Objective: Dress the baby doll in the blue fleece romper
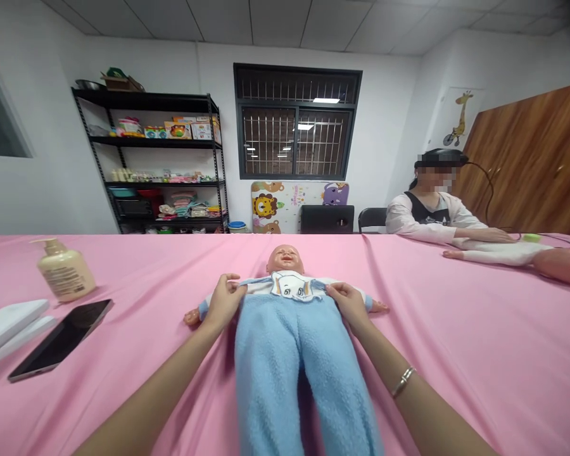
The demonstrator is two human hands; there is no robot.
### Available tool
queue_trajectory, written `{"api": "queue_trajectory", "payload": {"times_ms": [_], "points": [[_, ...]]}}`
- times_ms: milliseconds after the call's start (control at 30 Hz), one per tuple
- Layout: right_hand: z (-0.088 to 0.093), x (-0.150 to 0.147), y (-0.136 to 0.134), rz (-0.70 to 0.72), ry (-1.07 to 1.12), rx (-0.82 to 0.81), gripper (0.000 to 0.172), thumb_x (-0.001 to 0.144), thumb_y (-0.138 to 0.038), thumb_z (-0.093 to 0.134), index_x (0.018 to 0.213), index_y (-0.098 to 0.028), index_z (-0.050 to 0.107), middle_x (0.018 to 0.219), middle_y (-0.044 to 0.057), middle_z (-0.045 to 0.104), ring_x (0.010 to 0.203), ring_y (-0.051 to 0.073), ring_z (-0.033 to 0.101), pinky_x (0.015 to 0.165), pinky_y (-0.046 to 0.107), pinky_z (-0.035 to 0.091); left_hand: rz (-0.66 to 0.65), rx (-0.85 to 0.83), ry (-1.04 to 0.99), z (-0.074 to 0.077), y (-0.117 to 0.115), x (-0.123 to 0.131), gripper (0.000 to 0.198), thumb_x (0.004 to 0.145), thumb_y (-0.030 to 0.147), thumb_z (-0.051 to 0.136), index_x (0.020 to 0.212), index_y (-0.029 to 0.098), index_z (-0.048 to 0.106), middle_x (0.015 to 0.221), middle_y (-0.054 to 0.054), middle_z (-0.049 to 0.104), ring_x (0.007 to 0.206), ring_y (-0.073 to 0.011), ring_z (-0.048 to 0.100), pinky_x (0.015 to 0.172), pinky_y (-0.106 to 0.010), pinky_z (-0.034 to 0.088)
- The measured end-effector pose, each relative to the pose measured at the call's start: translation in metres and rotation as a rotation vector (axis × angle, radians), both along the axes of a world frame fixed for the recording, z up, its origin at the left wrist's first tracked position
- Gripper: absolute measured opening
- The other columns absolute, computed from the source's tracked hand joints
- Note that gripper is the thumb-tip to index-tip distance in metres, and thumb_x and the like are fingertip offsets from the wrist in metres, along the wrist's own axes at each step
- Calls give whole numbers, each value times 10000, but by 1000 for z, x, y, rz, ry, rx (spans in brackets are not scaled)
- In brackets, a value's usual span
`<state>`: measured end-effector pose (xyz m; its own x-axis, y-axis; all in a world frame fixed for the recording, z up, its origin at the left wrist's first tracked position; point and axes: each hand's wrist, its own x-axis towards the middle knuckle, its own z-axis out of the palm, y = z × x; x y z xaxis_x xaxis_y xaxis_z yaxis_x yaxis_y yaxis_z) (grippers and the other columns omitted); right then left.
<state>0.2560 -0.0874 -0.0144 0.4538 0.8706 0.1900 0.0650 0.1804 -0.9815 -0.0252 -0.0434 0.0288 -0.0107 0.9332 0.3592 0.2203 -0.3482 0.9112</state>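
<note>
A baby doll [285,258] lies on its back in front of me, head away from me, arms out to both sides. It has on a light-blue fleece outfit [266,342] with a white upper part and an animal face on the chest. At the chest's left edge, the fingers of my left hand [225,301] pinch the outfit's blue-edged cloth. My right hand [350,306], with a silver bracelet on its wrist, pinches the matching edge on the right. The doll's hands show beyond the blue cuffs; its feet are out of view.
A pink cloth [171,380] covers the table. To the left are a pump bottle [66,271], a phone [61,339] and white flat objects [12,326]. At right, another person [432,206] sits by a white-clothed doll limb [503,252]. Behind stands a black shelf [156,142].
</note>
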Motion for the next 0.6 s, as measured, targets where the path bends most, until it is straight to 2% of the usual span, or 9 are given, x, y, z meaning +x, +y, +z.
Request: {"api": "queue_trajectory", "payload": {"times_ms": [67,100,167,267,333,467,533,600], "points": [[0,0,2,-112,-54,81,423,617,-531,626,794,-154,553,747,47,615,704,175,581,659,294,454,111,268,175,7,-11,1,212,697,258,587,882,187,512,821,-20,578,812,-202,565,742,-334,450],[0,0,3,-154,-67,101,423,643,-539,599,817,-158,545,782,56,615,726,182,587,662,301,461,115,390,274,11,-18,3,143,728,257,567,845,192,516,847,-25,571,855,-208,552,792,-355,436],[1,-1,3,-186,-84,106,417,678,-543,564,847,-163,532,816,70,615,750,194,591,660,313,469,16,522,431,14,-29,9,64,800,259,508,794,199,527,841,-23,570,859,-202,543,809,-354,434],[2,-9,-1,-144,-140,117,403,701,-533,548,853,-160,531,780,74,621,743,203,590,673,328,469,-166,464,514,7,-37,20,149,873,259,415,852,202,551,869,-25,606,851,-185,569,794,-341,464],[3,-16,-5,-74,-251,140,390,721,-524,538,859,-160,549,797,71,627,759,201,586,707,334,462,-185,426,527,-5,-34,25,201,894,257,372,950,195,556,978,-50,616,952,-197,566,878,-377,453],[7,-22,-10,77,-536,181,335,789,-468,477,867,-163,589,875,69,622,842,204,566,778,347,442,-67,419,526,-28,-20,28,314,891,281,367,1171,171,460,1224,-120,508,1174,-243,462,1006,-443,378],[17,-24,-11,38,-659,194,299,786,-421,491,895,-161,592,912,81,611,878,213,550,805,366,435,4,398,523,-34,-16,28,377,878,293,385,1224,144,403,1258,-155,463,1214,-272,422,1002,-466,381],[37,-34,-12,-58,-762,243,286,770,-370,528,955,-157,579,973,95,597,925,221,533,833,377,426,56,414,523,-36,-14,29,429,867,287,399,1251,101,357,1264,-190,435,1248,-300,371,1001,-496,371]]}}
